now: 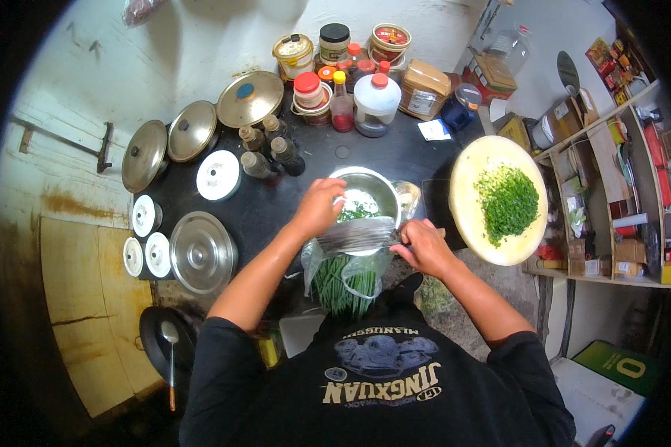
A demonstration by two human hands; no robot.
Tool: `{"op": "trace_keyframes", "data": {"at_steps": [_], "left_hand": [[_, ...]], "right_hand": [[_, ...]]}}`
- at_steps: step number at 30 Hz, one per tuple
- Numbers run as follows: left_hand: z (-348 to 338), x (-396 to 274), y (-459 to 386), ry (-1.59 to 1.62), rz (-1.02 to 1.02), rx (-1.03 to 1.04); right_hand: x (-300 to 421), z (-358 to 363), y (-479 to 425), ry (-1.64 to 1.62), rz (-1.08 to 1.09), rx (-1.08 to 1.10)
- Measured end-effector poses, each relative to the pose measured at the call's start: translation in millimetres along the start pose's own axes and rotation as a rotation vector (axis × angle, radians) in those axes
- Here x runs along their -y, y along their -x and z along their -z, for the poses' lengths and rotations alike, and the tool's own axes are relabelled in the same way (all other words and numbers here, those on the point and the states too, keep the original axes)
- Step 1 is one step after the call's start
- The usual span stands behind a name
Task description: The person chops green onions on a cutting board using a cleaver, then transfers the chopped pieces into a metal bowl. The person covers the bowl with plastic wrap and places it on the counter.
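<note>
My right hand grips the handle of a broad cleaver. Its blade, blurred and with green bits on it, lies across the near part of a stainless steel bowl. Chopped green leaves, like chives, are inside the bowl. My left hand is at the bowl's left rim with fingers bent and apart; whether it grips the rim is hard to tell. Just below the blade, a bunch of long green chives sticks out of a clear plastic bag at the counter's near edge.
To the right, a round cutting board bears a heap of chopped greens. Glass bottles, a white jug and several tubs stand behind the bowl. Lidded pots line the left side. A wok sits lower left.
</note>
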State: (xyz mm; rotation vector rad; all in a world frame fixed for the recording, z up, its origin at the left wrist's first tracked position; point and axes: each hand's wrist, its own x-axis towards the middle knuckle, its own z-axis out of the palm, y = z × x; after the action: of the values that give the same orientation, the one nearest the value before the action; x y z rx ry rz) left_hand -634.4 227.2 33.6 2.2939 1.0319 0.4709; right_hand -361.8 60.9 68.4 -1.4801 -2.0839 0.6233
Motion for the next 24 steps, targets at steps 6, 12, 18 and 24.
{"op": "trace_keyframes", "data": {"at_steps": [6,12,18,24], "left_hand": [[-10.3,-49.7,9.9,0.023,-0.159,0.111],[-27.9,-56.5,6.4,-0.176,-0.065,0.045],[-28.3,-48.5,-24.0,-0.099,-0.024,-0.399],[-23.8,-17.4,-0.4,0.141,0.181,-0.272]], "right_hand": [[3.0,-11.6,-7.5,0.002,-0.012,0.006],[7.9,-24.9,-13.1,-0.069,0.117,-0.032],[15.3,-13.4,-8.4,-0.024,0.045,0.023],[12.3,-11.1,-18.8,-0.025,0.031,0.01]]}}
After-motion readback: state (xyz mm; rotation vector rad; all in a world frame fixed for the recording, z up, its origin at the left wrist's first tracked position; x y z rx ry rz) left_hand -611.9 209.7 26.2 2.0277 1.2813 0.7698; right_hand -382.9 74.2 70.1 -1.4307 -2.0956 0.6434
